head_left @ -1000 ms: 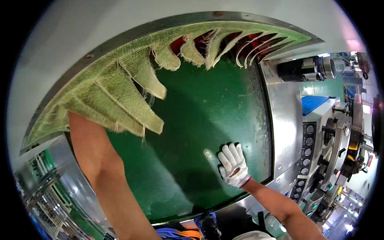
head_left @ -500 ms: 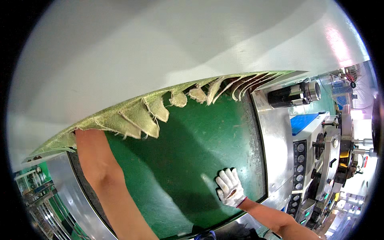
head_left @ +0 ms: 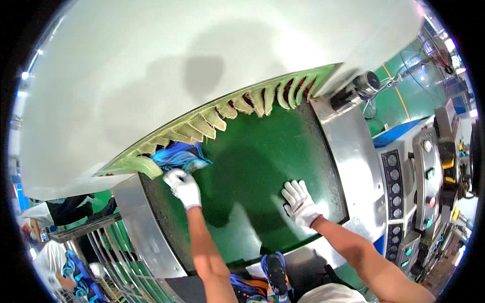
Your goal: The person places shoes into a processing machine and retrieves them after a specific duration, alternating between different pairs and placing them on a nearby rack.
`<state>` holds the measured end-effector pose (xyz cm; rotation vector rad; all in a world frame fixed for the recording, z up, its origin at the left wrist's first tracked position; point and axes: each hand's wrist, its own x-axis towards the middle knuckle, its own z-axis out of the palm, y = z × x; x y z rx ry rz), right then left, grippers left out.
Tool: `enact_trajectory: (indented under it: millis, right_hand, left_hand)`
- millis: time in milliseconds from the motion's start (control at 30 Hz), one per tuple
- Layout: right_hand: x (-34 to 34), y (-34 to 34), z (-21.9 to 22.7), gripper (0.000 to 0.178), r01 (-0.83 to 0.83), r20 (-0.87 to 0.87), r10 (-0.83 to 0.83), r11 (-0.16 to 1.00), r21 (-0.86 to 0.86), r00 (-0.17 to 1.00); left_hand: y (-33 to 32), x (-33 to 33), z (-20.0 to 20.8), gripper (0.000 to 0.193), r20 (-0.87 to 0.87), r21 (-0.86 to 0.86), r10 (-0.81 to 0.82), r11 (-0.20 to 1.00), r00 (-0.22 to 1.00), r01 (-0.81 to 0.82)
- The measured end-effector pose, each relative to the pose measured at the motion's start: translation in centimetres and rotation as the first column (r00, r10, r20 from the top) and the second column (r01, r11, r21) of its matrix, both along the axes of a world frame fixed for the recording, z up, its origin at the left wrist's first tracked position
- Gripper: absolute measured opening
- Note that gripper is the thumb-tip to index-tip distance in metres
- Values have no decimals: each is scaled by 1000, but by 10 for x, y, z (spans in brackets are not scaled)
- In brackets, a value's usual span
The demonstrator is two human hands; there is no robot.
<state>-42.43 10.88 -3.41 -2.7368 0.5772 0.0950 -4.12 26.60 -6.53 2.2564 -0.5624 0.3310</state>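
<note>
At the hanging fabric flap curtain (head_left: 217,118), my left hand (head_left: 183,189), in a white glove, has its fingers curled at the near end of a blue and purple shoe (head_left: 179,156). The shoe is blurred, and its far side lies under the flaps. Both are over the green conveyor belt (head_left: 252,166). My right hand (head_left: 301,204), also white-gloved, rests palm down toward the right side of the belt, fingers stretched out, nothing in it.
A pale machine hood (head_left: 151,76) rises above the curtain. Metal side rails (head_left: 348,151) edge the belt. A dark motor (head_left: 356,93) sits at right, near a panel with round gauges (head_left: 393,179). A metal rack (head_left: 111,247) and a person (head_left: 53,262) with blue items are at left.
My left hand has come out from behind the curtain flaps, and the blue shoe now shows at its fingers. My right hand stays flat on the belt. The view has shifted back.
</note>
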Motion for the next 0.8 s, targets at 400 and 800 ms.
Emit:
enact_trajectory:
  millis: [400,800]
  right_hand:
    - [-161,35,200,76,210,-104,-184,895,394,977]
    - [-567,161,289,58,489,186,-976,108,866,-114]
  left_hand:
    - [-17,-366,163,21,-398,-213,-753,632,524,745]
    - [-133,-775,411,56,-71,-312,-837,-498,-543,809]
